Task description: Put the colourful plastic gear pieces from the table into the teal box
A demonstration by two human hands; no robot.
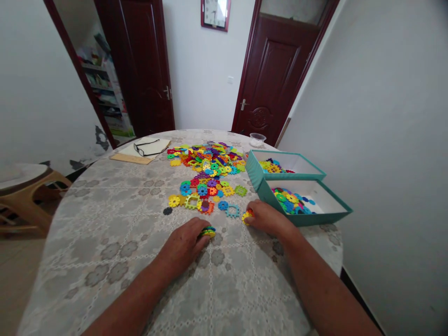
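Observation:
My left hand [187,239] rests low over the tablecloth, its fingers closed around a small stack of gear-shaped plastic pieces [209,231] in green, blue and yellow. To the right, my right hand [264,215] pinches a yellow gear-shaped piece [246,217], with some orange-red showing by the fingers. Just beyond both hands lie loose pieces: a light blue square frame [228,213], a blue round gear [223,205], an orange square piece [211,208] and a black round gear [168,211]. Farther back spreads a large mixed heap of colourful pieces [213,161].
Beside my right hand stands a teal two-compartment box [325,218]; round gears lie in the near part, other pieces in the far one. Eyeglasses [140,150] lie on a notebook [154,145] at the back left. A clear plastic bowl [257,138] sits near the far edge.

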